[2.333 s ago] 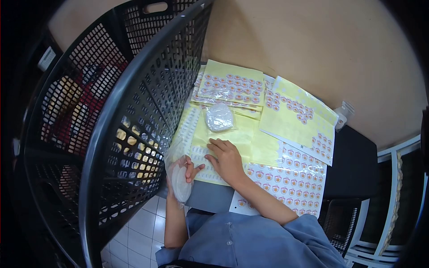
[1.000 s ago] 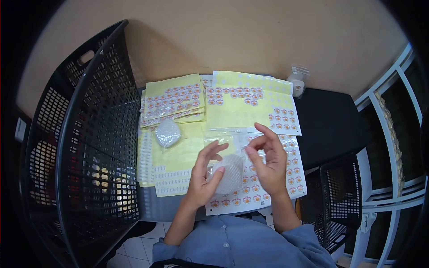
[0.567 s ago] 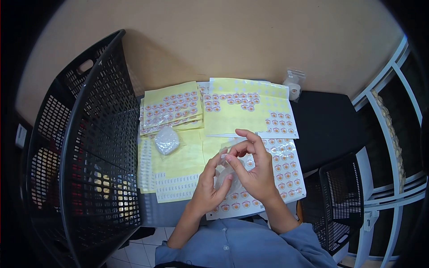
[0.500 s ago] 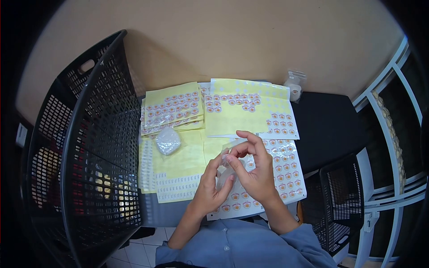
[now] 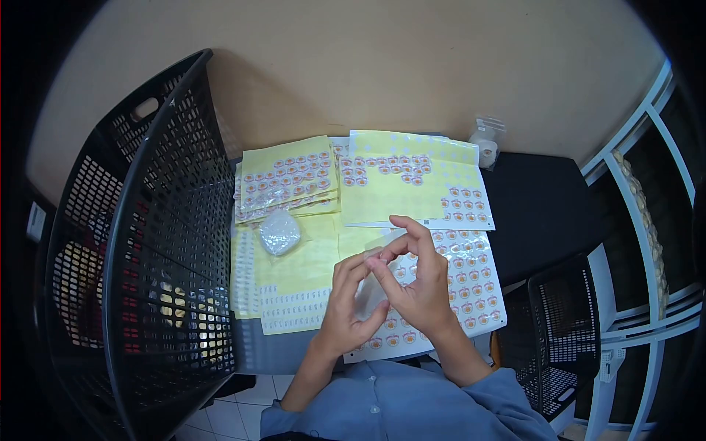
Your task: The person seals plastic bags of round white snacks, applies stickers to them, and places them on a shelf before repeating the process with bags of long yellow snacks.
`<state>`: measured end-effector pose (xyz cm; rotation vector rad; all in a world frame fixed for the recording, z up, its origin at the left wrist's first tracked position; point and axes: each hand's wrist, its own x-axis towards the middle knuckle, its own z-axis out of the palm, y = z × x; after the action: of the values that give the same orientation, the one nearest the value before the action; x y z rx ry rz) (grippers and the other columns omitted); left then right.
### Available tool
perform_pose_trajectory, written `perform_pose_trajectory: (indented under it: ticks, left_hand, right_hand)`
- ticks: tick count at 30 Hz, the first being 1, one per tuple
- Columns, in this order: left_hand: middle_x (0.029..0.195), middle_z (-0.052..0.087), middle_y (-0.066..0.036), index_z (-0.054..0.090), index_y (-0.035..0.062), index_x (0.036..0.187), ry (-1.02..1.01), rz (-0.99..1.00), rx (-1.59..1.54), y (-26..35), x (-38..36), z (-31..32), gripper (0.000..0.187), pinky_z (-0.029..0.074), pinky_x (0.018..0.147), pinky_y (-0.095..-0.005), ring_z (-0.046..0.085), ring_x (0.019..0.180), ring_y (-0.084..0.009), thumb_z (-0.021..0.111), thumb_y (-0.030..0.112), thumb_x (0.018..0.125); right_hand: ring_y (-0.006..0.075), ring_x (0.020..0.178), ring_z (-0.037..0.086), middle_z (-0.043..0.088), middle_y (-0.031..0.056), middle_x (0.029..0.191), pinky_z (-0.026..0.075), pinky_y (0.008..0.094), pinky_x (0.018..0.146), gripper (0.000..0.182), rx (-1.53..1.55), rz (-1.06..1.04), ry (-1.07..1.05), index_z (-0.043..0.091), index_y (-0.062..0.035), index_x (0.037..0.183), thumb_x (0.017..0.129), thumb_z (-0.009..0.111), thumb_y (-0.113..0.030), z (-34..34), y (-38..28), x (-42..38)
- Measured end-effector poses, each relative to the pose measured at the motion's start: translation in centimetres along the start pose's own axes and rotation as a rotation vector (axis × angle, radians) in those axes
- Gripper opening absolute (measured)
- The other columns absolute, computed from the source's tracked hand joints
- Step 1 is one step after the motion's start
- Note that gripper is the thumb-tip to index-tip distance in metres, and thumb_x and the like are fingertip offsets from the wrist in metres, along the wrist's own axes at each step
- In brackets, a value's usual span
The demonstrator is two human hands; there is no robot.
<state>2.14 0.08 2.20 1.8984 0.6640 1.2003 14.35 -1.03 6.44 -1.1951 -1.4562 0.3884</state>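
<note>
My left hand (image 5: 348,303) is curled around a small translucent plastic bag (image 5: 371,295), its fingers behind the bag and its thumb apart in front. My right hand (image 5: 418,285) pinches at the bag's upper edge with thumb and index fingertip, close to the left fingertips; its other fingers are bent and raised. Exactly what lies in the pinch is too small to make out. Below both hands lies a white sheet of round orange-and-pink stickers (image 5: 471,283). Left of them, a clear plastic packet (image 5: 279,233) rests on yellow backing sheets (image 5: 298,268).
Partly peeled sticker sheets (image 5: 390,198) and a stack of sticker sheets (image 5: 287,165) lie toward the wall. A tall black basket (image 5: 169,220) borders the left side. A clear bag with a white roll (image 5: 485,143) stands back right; a black crate (image 5: 562,316) sits lower right.
My right thumb and index finger have come closer together at the bag's top edge, and my left thumb has shifted slightly. The whole view has moved a little.
</note>
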Motion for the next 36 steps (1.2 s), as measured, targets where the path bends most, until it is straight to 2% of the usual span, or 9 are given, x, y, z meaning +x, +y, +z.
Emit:
perform_pose_trajectory:
  ticks: [2,4,8,14,23,27,29,33,36]
  left_hand:
    - [0.113,0.043,-0.016,0.039,-0.0020,0.112,-0.044,0.032,-0.040,-0.2,0.0,-0.2,0.042,0.033,0.088,-0.0329,0.045,0.102,-0.0261,0.053,0.004,0.073]
    - [0.104,0.047,-0.015,0.045,-0.0025,0.099,0.070,-0.033,-0.575,-0.5,-0.2,0.1,0.024,0.035,0.086,-0.0324,0.047,0.097,-0.0211,0.050,0.006,0.077]
    - [0.088,0.050,-0.012,0.046,-0.0002,0.086,0.201,-0.107,-0.555,-0.6,-0.7,0.6,0.009,0.039,0.080,-0.0292,0.051,0.086,-0.0165,0.042,0.007,0.083]
    - [0.085,0.052,-0.012,0.045,0.0009,0.079,0.293,-0.124,-0.632,-0.7,-1.2,1.3,0.007,0.041,0.078,-0.0314,0.052,0.082,-0.0168,0.042,0.006,0.082]
    - [0.080,0.053,-0.011,0.044,0.0027,0.078,0.414,-0.281,-0.659,-2.1,-1.4,1.2,0.009,0.045,0.069,-0.0299,0.053,0.071,-0.0164,0.041,0.009,0.084]
    - [0.078,0.053,-0.009,0.044,0.0036,0.079,0.637,-0.288,-0.756,-2.3,-1.0,-0.1,0.007,0.047,0.062,-0.0291,0.053,0.068,-0.0139,0.044,0.008,0.084]
    - [0.077,0.053,-0.007,0.043,0.0038,0.081,0.789,-0.347,-0.674,-2.7,-0.8,-1.0,0.003,0.047,0.058,-0.0278,0.052,0.066,-0.0116,0.045,0.005,0.083]
    - [0.077,0.053,-0.006,0.044,0.0039,0.085,0.732,-0.294,-0.672,-3.2,-1.1,-1.5,0.003,0.046,0.057,-0.0252,0.051,0.065,-0.0102,0.045,0.003,0.082]
    - [0.077,0.049,-0.002,0.045,0.0083,0.085,0.706,-0.388,-0.716,-3.2,-1.3,-1.8,0.006,0.041,0.058,-0.0232,0.048,0.068,-0.0089,0.042,0.013,0.085]
  right_hand:
    - [0.0159,0.062,0.053,0.053,0.0062,0.065,0.043,0.0265,0.060,0.043,0.035,0.030,-0.054,0.043,0.0005,0.107,0.068,0.062,-0.003,-0.3,-0.2,-0.2]
    - [0.0159,0.062,0.053,0.053,0.0055,0.065,0.042,0.0271,0.060,0.044,0.010,0.022,-0.055,0.043,-0.0001,0.107,0.067,0.063,-0.005,-0.1,-0.1,-0.7]
    - [0.0157,0.061,0.050,0.052,0.0036,0.063,0.040,0.0281,0.059,0.045,-0.042,-0.017,-0.031,0.045,-0.0015,0.105,0.066,0.066,-0.009,0.6,0.0,-1.6]
    - [0.0131,0.056,0.047,0.047,0.0018,0.058,0.039,0.0256,0.053,0.049,-0.056,0.068,-0.019,0.047,-0.0024,0.103,0.062,0.070,-0.015,0.2,1.1,-2.1]
    - [0.0079,0.051,0.049,0.049,0.0020,0.057,0.040,0.0199,0.049,0.051,-0.053,-0.110,-0.041,0.049,-0.0017,0.100,0.058,0.075,-0.014,-0.1,3.8,-1.3]
    - [0.0103,0.055,0.053,0.059,0.0092,0.075,0.044,0.0223,0.054,0.020,-0.084,0.075,0.225,0.058,0.0000,0.083,0.065,0.067,-0.004,-2.7,10.8,1.4]
    - [0.0127,0.059,0.056,0.060,0.0111,0.082,0.045,0.0237,0.055,0.017,-0.256,0.245,0.180,0.059,-0.0001,0.083,0.067,0.063,-0.003,-5.2,16.2,4.5]
    - [0.0185,0.071,0.057,0.059,0.0113,0.087,0.046,0.0274,0.061,0.019,-0.366,0.225,-0.010,0.059,-0.0007,0.087,0.068,0.060,-0.003,-6.0,20.1,7.7]
    - [0.0236,0.085,0.054,0.056,0.0114,0.090,0.045,0.0309,0.070,0.021,-0.620,-0.013,-0.193,0.059,-0.0012,0.088,0.068,0.059,-0.004,-5.7,21.3,8.9]
